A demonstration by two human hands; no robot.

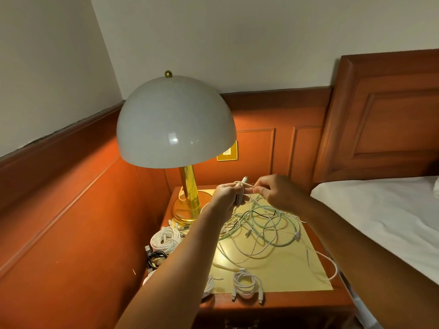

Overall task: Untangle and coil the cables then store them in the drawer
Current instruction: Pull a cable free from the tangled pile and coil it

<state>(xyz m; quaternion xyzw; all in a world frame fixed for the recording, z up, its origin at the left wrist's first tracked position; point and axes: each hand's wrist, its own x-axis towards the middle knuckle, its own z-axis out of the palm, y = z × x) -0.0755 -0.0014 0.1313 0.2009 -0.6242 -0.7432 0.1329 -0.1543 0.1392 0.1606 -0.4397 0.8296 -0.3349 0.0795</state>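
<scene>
Coiled cables: white bundle (165,238) and dark bundle (154,256) at the surface's (280,279) left edge; another white coil (247,284) at the front.
Left hand (225,194): curled round a small white cable coil (238,193).
Right hand (276,191): pinching that cable's strand.
Tangled cables (263,227): loose on the surface, below both hands.

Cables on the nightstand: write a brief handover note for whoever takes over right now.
Left hand grips a partly wound white cable; right hand pinches its strand.
Done: white coils at the front edge and left side, a dark coil beside it.
Left: the tangled pile on the nightstand; finish this coil, untangle the rest, store everything. No drawer is visible.
</scene>
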